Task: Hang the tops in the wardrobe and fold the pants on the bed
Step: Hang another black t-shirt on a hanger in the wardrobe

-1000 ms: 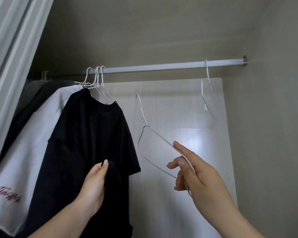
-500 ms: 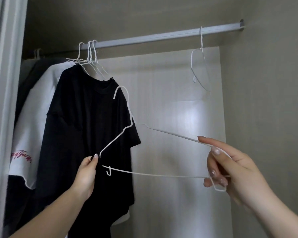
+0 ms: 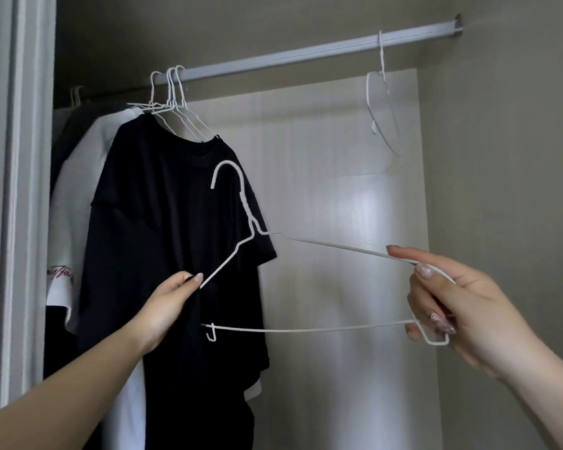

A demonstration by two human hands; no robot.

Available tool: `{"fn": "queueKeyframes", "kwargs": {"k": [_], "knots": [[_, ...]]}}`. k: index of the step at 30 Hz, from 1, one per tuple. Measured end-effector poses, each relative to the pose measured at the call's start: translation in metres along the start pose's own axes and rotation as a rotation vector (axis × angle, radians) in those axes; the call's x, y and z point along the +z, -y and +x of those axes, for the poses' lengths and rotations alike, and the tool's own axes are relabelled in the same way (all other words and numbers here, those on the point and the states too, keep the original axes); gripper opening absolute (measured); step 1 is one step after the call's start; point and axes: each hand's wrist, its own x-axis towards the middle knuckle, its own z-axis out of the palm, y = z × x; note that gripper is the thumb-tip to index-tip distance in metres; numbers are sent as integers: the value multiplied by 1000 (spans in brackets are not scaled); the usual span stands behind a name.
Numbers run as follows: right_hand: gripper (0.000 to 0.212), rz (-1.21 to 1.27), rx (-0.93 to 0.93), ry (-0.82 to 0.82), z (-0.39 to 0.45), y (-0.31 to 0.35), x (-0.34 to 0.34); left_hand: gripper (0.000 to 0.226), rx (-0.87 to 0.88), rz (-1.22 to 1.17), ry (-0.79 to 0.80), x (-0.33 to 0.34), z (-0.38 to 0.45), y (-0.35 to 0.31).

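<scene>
Since half a second ago the white wire hanger has hardly moved and stays level before the wardrobe. At left, the black top hangs from the rail. The left hand pinches the hanger's left shoulder. The open space lies between the tops and the spare hanger. The right hand grips the hanger's right end with curled fingers.

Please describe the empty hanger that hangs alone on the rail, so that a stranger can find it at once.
Follow the wardrobe rail to its right end near the side wall. One white wire hanger hangs there alone, bare and turned edge-on, unlike the hangers bunched at the left above the shirts.
</scene>
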Motion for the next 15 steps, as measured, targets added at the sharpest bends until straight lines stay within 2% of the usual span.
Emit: {"fn": "queueKeyframes", "kwargs": {"k": [4, 8, 11, 15], "knots": [[33, -102, -12, 68, 1, -4, 1, 44, 79, 53, 94, 15, -12, -16], [35, -165, -8, 104, 1, -17, 5, 35, 131, -75, 116, 41, -23, -30], [34, -157, -10, 72, -1, -24, 5, 41, 179, -94, 35, 51, -27, -40], [30, -123, 77, 47, -6, -23, 3, 54, 206, 12, -108, 58, -30, -48]]}}
